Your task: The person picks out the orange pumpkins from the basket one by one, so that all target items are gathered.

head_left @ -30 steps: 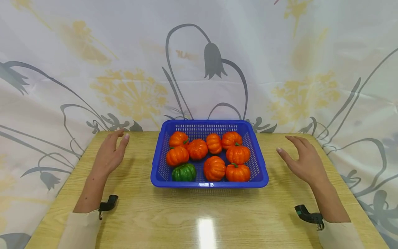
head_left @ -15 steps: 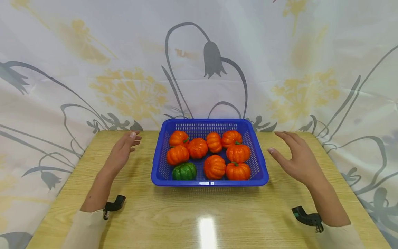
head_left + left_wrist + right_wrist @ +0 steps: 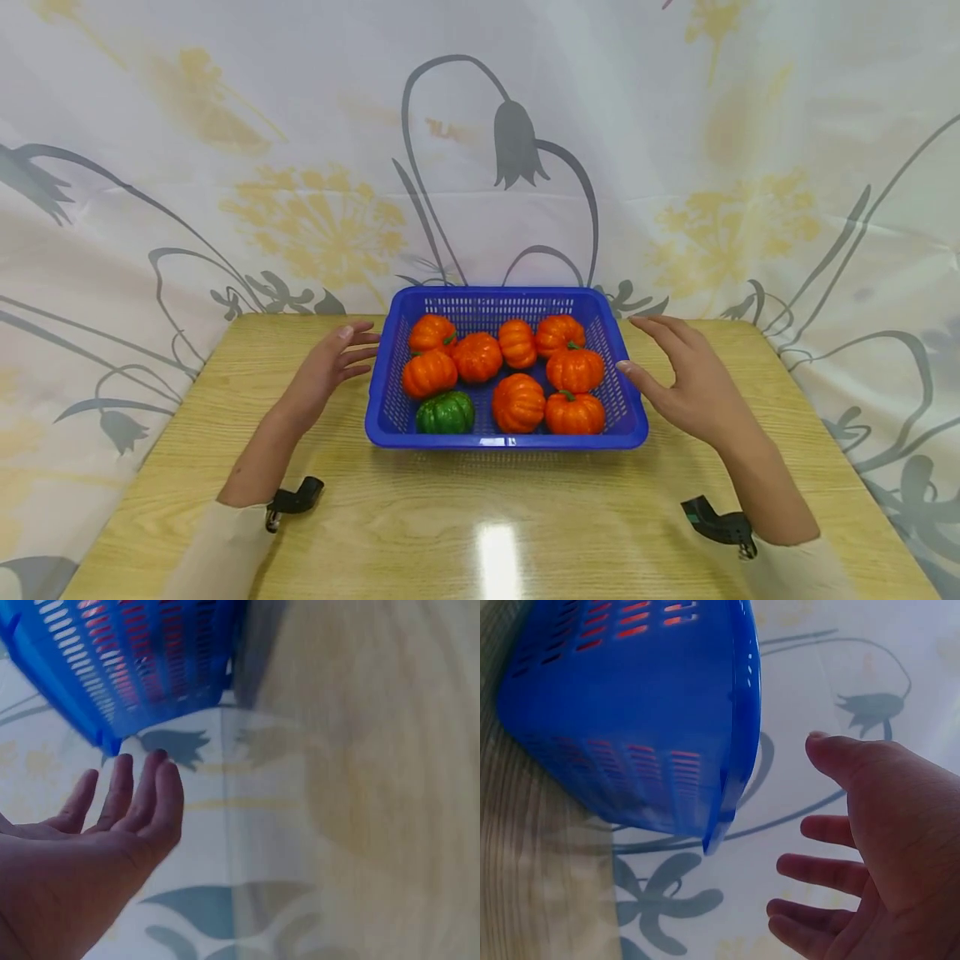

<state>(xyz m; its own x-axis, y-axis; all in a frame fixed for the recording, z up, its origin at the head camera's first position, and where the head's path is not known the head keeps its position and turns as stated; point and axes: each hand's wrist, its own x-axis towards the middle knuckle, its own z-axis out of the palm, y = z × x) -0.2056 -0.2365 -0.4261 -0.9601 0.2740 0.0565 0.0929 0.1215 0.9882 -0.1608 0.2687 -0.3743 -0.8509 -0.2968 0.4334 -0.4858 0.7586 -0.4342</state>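
Observation:
A blue plastic basket (image 3: 506, 442) with slotted walls stands in the middle of the table. Inside it lie several small orange pumpkins (image 3: 517, 403) and one green pumpkin (image 3: 445, 413) at the front left corner. My left hand (image 3: 321, 372) is beside the basket's left side, fingers extended toward the rim; the left wrist view shows a small gap between fingertips and basket (image 3: 161, 660). On the other side my right hand (image 3: 686, 383) reaches toward the right rim, thumb and fingers spread. In the right wrist view its fingers are apart from the basket wall (image 3: 630, 697). Neither hand holds anything.
The light wood table (image 3: 405, 525) carries the basket close to its back edge. Behind it hangs a pale curtain (image 3: 300, 100) with grey and yellow flower prints, also along both sides. A black wrist camera (image 3: 295, 497) sits on the left wrist and another black wrist camera (image 3: 716, 522) on the right.
Both hands have moved inward toward the basket, the left one to the right and the right one to the left. The basket and pumpkins have stayed in place.

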